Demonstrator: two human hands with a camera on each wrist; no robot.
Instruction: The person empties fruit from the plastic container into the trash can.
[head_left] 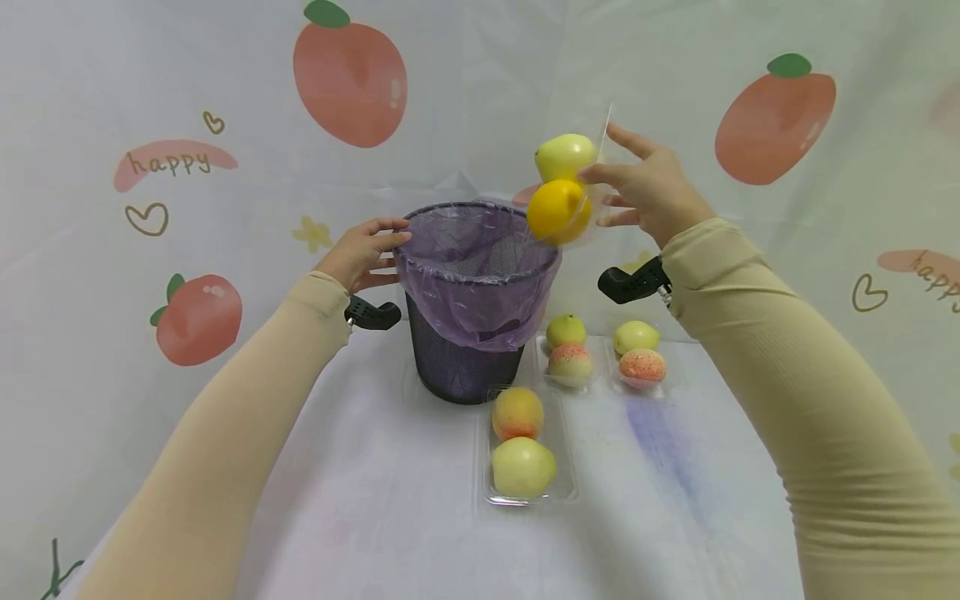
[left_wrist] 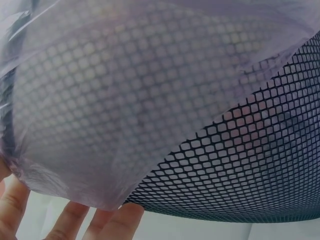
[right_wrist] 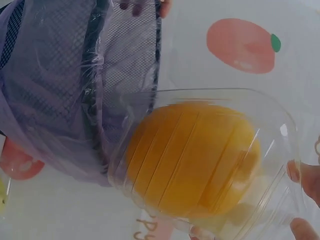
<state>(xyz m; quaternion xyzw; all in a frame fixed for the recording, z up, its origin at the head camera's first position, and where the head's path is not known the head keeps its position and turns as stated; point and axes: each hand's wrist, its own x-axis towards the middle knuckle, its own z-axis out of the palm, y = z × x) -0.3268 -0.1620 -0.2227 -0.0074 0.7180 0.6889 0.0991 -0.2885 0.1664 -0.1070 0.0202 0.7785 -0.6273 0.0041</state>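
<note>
A black mesh bin (head_left: 465, 367) lined with a purple bag (head_left: 480, 292) stands mid-table. My left hand (head_left: 363, 250) grips its left rim; in the left wrist view my fingers (left_wrist: 107, 225) curl under the bag's (left_wrist: 125, 100) edge against the mesh (left_wrist: 260, 165). My right hand (head_left: 645, 192) holds a clear plastic tray (head_left: 592, 179) tilted above the bin's right rim, with a yellow-orange fruit (head_left: 557, 210) and a green pear (head_left: 564, 155) in it. The right wrist view shows the orange fruit (right_wrist: 195, 160) inside the clear tray (right_wrist: 280, 125), next to the bin (right_wrist: 75, 75).
Three more clear trays of fruit lie on the table: one in front of the bin (head_left: 525, 492) with a peach and a pale fruit, two to the right (head_left: 570, 354) (head_left: 639, 357). A fruit-printed cloth (head_left: 150, 125) covers table and backdrop.
</note>
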